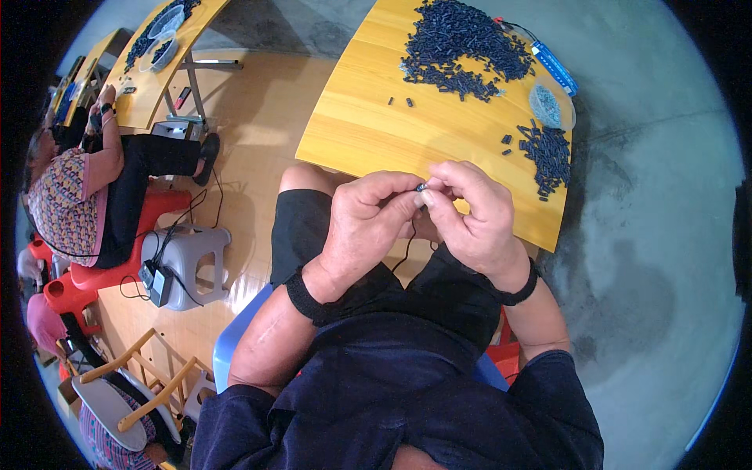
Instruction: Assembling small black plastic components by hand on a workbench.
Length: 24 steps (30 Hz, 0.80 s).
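Note:
My left hand (362, 219) and my right hand (479, 215) meet over my lap, just in front of the table's near edge. Pinched between the fingertips of both is a small dark piece (421, 187), mostly covered by the fingers. On the table beyond lies a large heap of small black cylindrical parts (462, 39). A smaller heap of black parts (546, 157) sits near the right edge, beside a clear tub (570, 117) of tiny pale-blue pieces (545, 106). Two loose black parts (409, 102) lie apart from the heaps.
The yellow wooden table (345, 102) ends close to my knees. A blue box-shaped device (556, 69) with a cable lies at its far right edge. To my left are a grey stool (188, 262) with cables, a seated person (74, 188) and another table (141, 98).

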### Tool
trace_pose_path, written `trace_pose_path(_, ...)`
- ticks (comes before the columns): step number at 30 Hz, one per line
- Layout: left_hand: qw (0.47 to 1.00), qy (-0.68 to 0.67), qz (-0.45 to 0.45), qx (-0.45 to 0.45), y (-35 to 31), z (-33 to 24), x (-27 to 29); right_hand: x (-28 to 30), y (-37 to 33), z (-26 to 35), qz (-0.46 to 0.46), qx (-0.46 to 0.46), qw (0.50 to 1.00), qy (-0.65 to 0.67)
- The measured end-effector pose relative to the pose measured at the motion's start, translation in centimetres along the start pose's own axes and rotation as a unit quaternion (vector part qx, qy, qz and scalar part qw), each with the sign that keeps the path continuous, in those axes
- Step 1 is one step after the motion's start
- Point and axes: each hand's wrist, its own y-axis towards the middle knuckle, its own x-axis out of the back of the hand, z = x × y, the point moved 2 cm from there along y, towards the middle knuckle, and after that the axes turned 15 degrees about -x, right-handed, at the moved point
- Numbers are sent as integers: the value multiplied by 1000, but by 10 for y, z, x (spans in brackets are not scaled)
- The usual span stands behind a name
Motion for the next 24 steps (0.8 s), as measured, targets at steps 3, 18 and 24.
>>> trace_pose_path(3, 1000, -3, 5, -5, 0, 4, 1, 3, 4, 2, 24, 39, 998, -35)
trace_pose_path(18, 1000, 23, 9, -13, -2, 5, 3, -7, -1, -7, 64, 24, 997, -37)
trace_pose_path(24, 998, -6, 48, 36, 4, 13, 11, -3, 13, -36, 64, -25, 997, 33)
